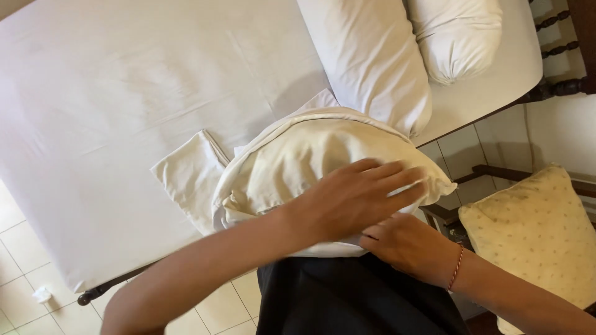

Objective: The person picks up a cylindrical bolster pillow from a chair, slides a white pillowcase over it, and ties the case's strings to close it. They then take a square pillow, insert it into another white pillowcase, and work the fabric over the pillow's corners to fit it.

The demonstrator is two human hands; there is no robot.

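While the left hand (351, 198) lies flat on top of the cream pillow (310, 167), fingers (397, 177) spread and pressed down on the cloth, I judge the step in hand to be the dressing of this pillow in its white pillowcase (323, 248). The pillow is in the middle of the frame, held against my dark clothing (354, 298), at the bed's edge. The right hand (410, 245), with a red thread on the wrist, sits under the pillow at lower right; its fingers go under the fabric, so I cannot tell if they pinch it. The next move, I think, calls for a firm hold on the case's edge while the pillow goes deeper. I see no packages, labels or signs. A folded white cloth (189, 174) lies on the bed sheet (124, 93) to the left, two white pillows (372, 62) are at upper right, and a yellow dotted cushion (534, 229) is at right.
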